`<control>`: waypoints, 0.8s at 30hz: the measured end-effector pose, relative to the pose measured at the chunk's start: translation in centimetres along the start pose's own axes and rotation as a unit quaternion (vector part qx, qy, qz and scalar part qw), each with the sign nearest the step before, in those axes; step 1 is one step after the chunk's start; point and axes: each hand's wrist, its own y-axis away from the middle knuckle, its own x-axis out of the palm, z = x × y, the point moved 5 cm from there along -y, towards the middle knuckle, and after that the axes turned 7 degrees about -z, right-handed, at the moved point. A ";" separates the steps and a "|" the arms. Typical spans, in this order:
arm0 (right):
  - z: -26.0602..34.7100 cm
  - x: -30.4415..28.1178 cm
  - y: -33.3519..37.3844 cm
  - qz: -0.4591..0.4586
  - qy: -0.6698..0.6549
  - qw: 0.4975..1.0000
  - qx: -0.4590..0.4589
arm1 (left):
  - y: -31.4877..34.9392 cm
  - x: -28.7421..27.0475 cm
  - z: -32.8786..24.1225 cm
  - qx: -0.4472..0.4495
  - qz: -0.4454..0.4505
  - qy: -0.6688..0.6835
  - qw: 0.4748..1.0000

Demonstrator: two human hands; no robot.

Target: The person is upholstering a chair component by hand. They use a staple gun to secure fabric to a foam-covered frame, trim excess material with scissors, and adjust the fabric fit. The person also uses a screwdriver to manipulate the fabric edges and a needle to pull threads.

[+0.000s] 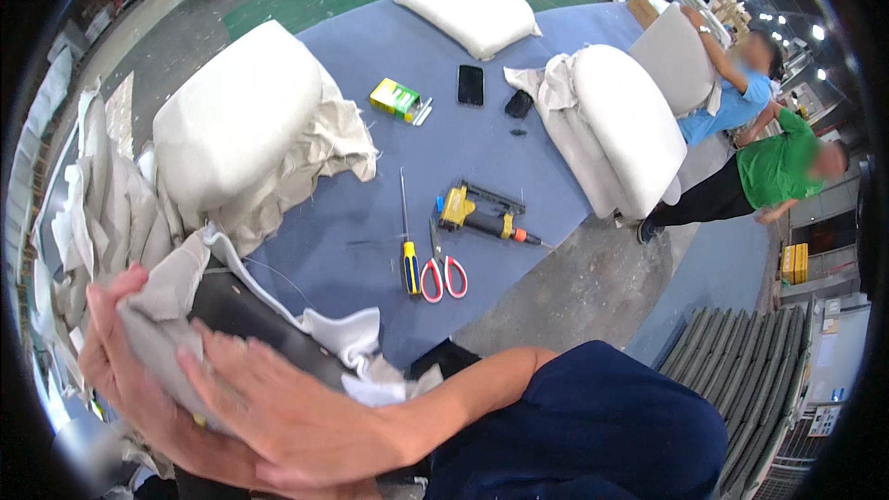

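I see the left hand [122, 370] and right hand [282, 400], fingers outstretched, pressing beige cloth [159, 317] that looks soft, light and best held by its edge.

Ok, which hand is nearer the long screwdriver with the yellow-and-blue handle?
Right. The right hand lies below and left of the screwdriver in view, at folded beige fabric; the left hand is farther left, at the fabric's outer side.

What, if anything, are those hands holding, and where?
Seemingly the beige fabric, by its flap beside the dark panel, between the left hand and right hand; grip unclear.
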 end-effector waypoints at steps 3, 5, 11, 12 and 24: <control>-1.3 -0.7 1.6 0.006 -0.083 0.996 -0.038 | 1.7 -1.2 -1.9 -0.024 0.001 -0.003 1.000; -2.4 -2.7 2.2 0.016 -0.098 0.991 -0.092 | 1.8 0.0 -3.6 -0.017 0.035 -0.004 0.999; -12.7 -8.7 3.4 -0.011 -0.024 0.996 -0.083 | 1.1 -1.7 -1.3 0.128 0.075 -0.145 0.978; -16.3 -10.2 5.2 -0.054 -0.031 0.996 0.070 | 1.4 -3.1 0.0 0.105 0.054 -0.157 0.980; -44.0 -5.0 22.1 -0.011 0.293 0.905 0.309 | -0.6 -3.3 2.4 0.079 -0.061 -0.064 0.993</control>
